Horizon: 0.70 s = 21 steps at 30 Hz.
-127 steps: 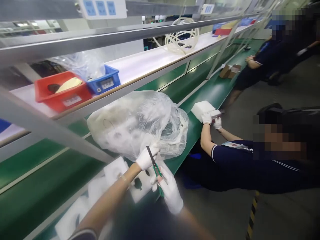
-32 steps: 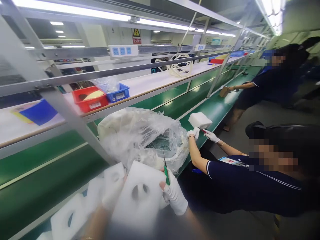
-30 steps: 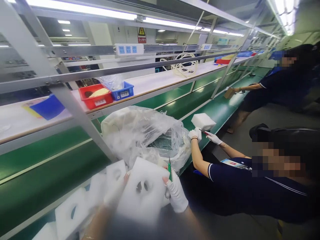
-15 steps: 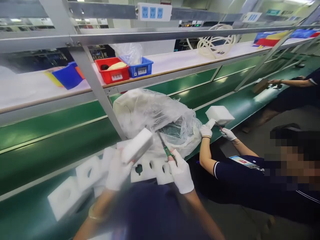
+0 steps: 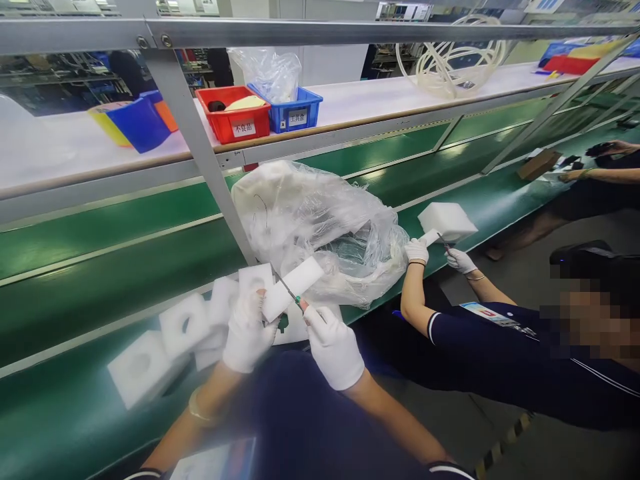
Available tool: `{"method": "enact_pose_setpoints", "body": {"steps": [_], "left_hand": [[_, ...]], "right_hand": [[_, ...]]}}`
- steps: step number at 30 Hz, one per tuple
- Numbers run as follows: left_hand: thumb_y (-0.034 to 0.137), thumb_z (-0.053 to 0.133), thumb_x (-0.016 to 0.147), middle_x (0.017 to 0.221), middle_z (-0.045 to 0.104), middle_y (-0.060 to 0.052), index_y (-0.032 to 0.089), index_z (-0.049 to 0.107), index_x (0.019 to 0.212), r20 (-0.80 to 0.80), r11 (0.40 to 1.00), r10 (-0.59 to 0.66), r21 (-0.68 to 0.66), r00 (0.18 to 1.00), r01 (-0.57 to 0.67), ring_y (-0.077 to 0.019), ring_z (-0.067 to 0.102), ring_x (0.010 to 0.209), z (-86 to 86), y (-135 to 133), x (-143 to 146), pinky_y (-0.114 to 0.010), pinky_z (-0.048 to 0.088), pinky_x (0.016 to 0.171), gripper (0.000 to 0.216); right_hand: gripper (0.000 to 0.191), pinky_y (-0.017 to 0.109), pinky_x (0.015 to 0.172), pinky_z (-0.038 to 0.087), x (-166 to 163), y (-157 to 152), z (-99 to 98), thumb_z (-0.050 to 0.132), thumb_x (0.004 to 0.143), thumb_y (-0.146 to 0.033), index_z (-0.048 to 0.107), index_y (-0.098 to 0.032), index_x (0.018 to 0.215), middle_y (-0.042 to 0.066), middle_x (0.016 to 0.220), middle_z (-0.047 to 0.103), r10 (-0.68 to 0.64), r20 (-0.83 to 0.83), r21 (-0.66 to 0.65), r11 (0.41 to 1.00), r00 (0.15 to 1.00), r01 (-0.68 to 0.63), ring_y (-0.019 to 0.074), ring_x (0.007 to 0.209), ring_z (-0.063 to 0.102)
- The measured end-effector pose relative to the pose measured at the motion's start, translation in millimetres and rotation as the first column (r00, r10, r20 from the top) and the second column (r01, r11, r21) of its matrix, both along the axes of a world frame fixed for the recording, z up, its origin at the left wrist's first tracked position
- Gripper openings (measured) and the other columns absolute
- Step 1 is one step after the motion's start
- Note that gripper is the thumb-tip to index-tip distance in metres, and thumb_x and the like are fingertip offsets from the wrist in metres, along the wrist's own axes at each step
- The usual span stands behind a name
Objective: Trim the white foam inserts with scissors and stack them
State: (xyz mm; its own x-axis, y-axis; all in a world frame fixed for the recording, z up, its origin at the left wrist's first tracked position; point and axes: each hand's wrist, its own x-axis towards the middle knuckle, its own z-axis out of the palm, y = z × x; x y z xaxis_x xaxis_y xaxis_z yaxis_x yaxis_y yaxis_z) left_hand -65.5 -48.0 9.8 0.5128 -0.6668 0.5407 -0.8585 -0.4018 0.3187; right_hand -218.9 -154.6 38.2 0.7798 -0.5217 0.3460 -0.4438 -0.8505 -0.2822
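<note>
My left hand (image 5: 247, 331), in a white glove, grips a white foam block (image 5: 293, 286) held edge-on above the green belt (image 5: 85, 300). My right hand (image 5: 333, 345), also gloved, is closed on green-handled scissors (image 5: 291, 295) whose blades touch the block's near edge. Several white foam pieces with cut-out holes (image 5: 170, 333) lie on the belt to the left of my hands. A large clear plastic bag (image 5: 320, 230) sits just beyond the block.
A person in a dark shirt (image 5: 500, 353) works at my right, gloved hands at another foam block (image 5: 447, 221). A slanted metal post (image 5: 200, 147) rises before the bag. A red bin (image 5: 233, 121) and blue bin (image 5: 295, 113) stand on the white shelf (image 5: 350, 100).
The view has tilted down. My left hand has brought the foam block lower and to the right, and the scissors in my right hand have moved against it.
</note>
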Motion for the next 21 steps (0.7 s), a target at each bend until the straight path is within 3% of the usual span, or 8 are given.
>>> {"method": "enact_pose_setpoints", "body": {"steps": [9, 21], "left_hand": [[0.017, 0.063, 0.071, 0.11, 0.056, -0.014, 0.013, 0.043, 0.119, 0.135, 0.997, -0.064, -0.038, 0.989, 0.069, -0.0287, 0.054, 0.097, 11.1, 0.5, 6.4, -0.041, 0.048, 0.082, 0.052], [0.022, 0.064, 0.073, 0.101, 0.056, -0.011, 0.015, 0.044, 0.115, 0.093, 0.996, -0.085, 0.007, 0.992, 0.085, -0.0273, 0.052, 0.092, 13.7, 0.7, 13.0, -0.04, 0.047, 0.08, 0.047]], "right_hand": [[0.041, 0.028, 0.055, 0.025, 1.0, 6.0, 4.3, 0.04, 0.093, -0.018, 0.048, -0.033, 0.13, -0.002, 0.091, 0.058, -0.005, 0.013, 0.041, 0.999, 1.0, 0.004, 0.0133, 0.073, 0.051], [0.033, 0.031, 0.055, 0.02, 1.9, 6.4, 11.6, 0.039, 0.095, -0.026, 0.051, -0.035, 0.124, -0.002, 0.085, 0.057, -0.03, -0.144, -0.05, 0.998, 0.989, 0.023, 0.0168, 0.069, 0.045]]}}
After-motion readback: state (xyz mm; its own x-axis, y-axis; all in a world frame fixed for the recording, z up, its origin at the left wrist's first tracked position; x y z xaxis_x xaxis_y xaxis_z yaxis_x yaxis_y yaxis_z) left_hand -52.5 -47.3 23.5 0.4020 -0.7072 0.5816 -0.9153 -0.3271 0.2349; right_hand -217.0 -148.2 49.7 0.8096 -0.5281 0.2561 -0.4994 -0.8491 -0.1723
